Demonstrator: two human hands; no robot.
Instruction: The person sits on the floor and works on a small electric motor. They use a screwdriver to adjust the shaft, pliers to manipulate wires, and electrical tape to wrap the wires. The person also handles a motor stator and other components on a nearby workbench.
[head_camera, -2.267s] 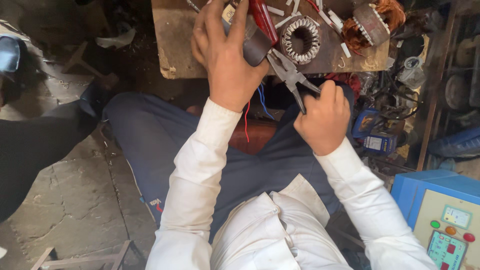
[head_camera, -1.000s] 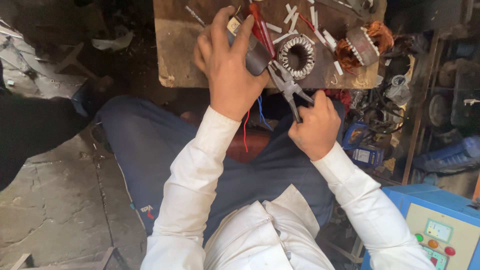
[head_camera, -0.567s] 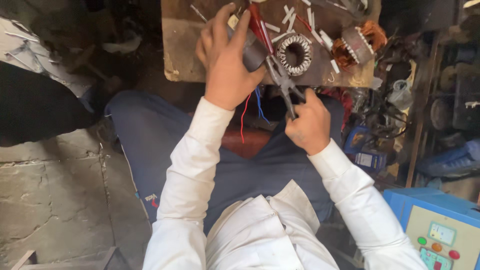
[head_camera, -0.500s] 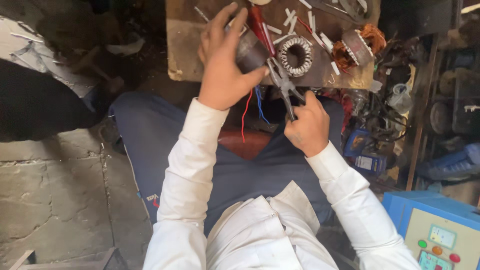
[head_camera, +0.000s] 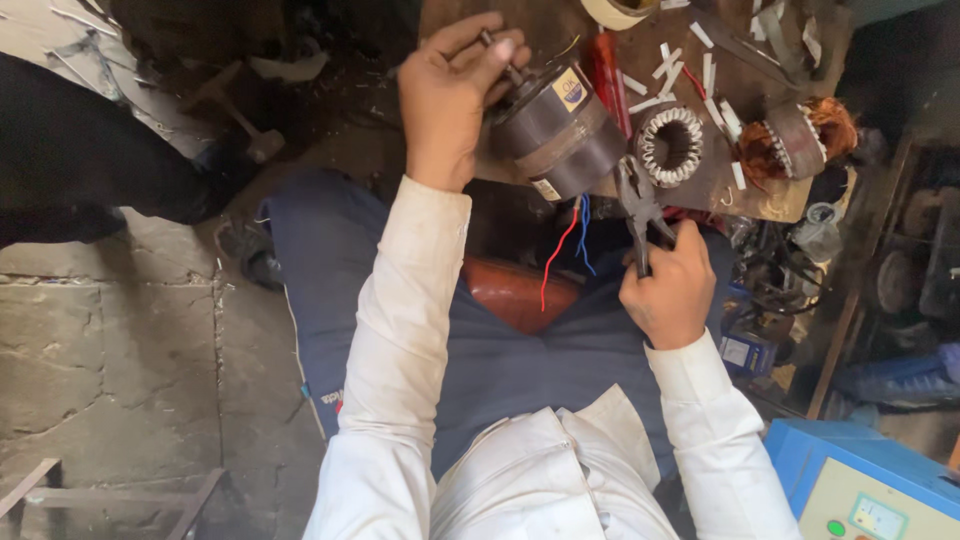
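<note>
Motor housing, dark cylinder, is sitting upper centre of frame at the desk edge, left hand gripping its shaft end. Right hand is closing round pliers, tips just beside the housing. Red and blue wires are hanging below it. Stator ring is lying just right.

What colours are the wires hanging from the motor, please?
Red and blue wires hang below the motor, in the head view.

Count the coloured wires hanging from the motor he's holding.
3 show: two red wires and one blue wire, dangling below the motor between the left hand and right hand. More may be hidden.
</note>
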